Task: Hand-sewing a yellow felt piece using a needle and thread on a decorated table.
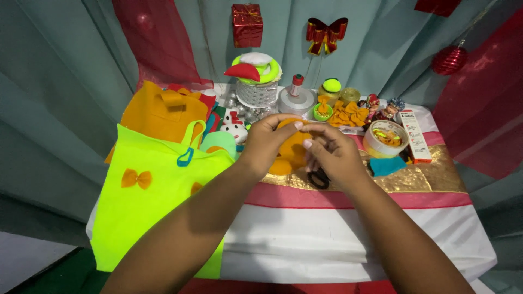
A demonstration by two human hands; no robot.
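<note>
- Left hand (267, 142): grip clamped on the rounded orange felt piece (291, 149).
- Right hand (332, 155): grip pinching the same piece.
- Piece sits just right of the neon-green felt bag (152, 201) draped over the bench (327, 228).
- Black scissors (318, 178) lie just beneath it.

We see a neon-yellow felt bag (147, 201) hanging over the desk (348, 228), beside a small snowman figure (234, 129) and a long white box (415, 137).

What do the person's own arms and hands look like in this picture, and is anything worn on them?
Both forearms are bare as far as the picture shows: no sleeves, no gloves, no watch or bracelet in view. The left hand and the right hand show no rings that I can see. The fingers have short, pale, unpainted-looking nails.
</note>
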